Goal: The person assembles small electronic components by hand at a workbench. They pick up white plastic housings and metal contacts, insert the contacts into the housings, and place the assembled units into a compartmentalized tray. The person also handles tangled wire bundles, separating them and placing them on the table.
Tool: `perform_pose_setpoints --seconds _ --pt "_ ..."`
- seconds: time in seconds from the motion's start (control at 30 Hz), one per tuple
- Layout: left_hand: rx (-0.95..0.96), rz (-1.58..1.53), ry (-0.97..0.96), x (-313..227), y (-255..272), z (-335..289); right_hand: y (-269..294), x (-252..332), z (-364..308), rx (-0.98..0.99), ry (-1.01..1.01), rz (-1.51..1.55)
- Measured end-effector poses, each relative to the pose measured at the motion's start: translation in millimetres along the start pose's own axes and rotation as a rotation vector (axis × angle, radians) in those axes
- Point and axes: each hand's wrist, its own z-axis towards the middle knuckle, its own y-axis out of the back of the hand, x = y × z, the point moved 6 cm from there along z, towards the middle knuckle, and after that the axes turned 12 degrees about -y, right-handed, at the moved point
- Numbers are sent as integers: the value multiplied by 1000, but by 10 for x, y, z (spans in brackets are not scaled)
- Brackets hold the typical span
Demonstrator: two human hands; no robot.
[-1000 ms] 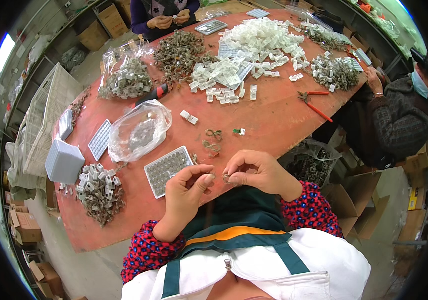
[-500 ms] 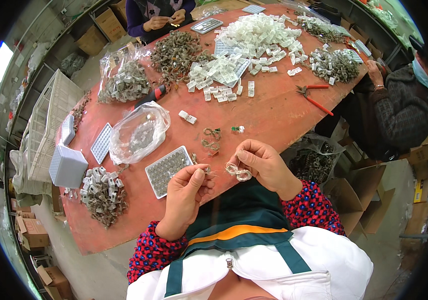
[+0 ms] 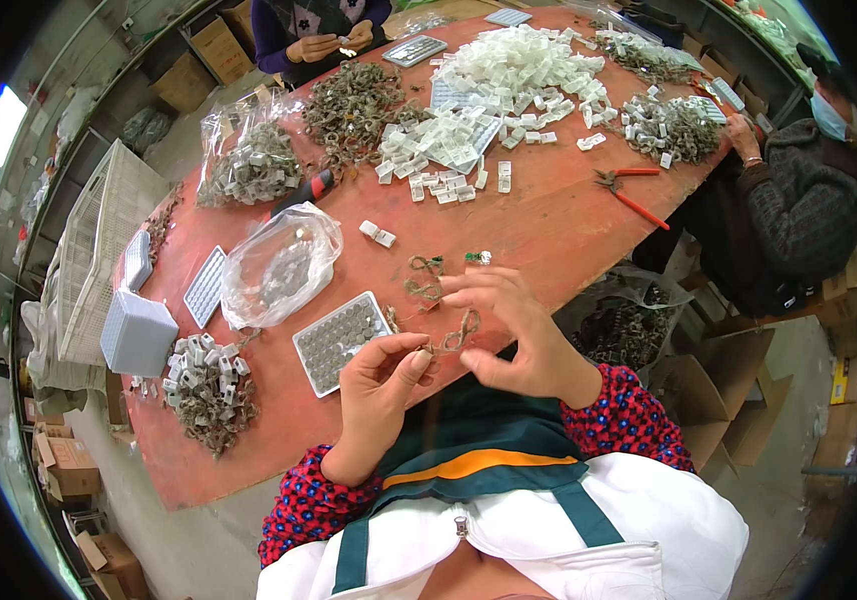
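Note:
My left hand (image 3: pixel 386 372), above the table's near edge, pinches the end of a small looped bundle of thin brownish cord (image 3: pixel 468 328). What sits at its fingertips is too small to make out. The bundle's loop stands between my two hands. Around it my right hand (image 3: pixel 514 335) is spread, thumb and fingers apart; whether it touches the cord I cannot tell. Just beyond lie another coiled cord bundle (image 3: pixel 423 277) and a small green and clear piece (image 3: pixel 479 258). Beside my left hand is a white tray (image 3: pixel 307 370) filled with small round grey parts.
Left of the tray sit an open plastic bag (image 3: pixel 325 254), a blue-white tray (image 3: pixel 206 287) and a heap of cords with white pieces (image 3: pixel 209 400). Farther off are clear plastic boxes (image 3: pixel 519 65) and red-handled pliers (image 3: pixel 639 207). Two co-workers sit at the far and right edges.
My right hand has let go its pinch on the cord bundle and spread its fingers. My left hand has shifted a little right. The bundle's loop has turned upright.

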Motion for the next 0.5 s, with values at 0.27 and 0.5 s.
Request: perform_pose_setpoints --seconds 0.27,0.5 --pt "43 -20 -24 -54 -129 35 -173 117 -38 -29 158 -126" --pt "65 53 256 71 -78 95 -152 82 -75 -58 303 -333"
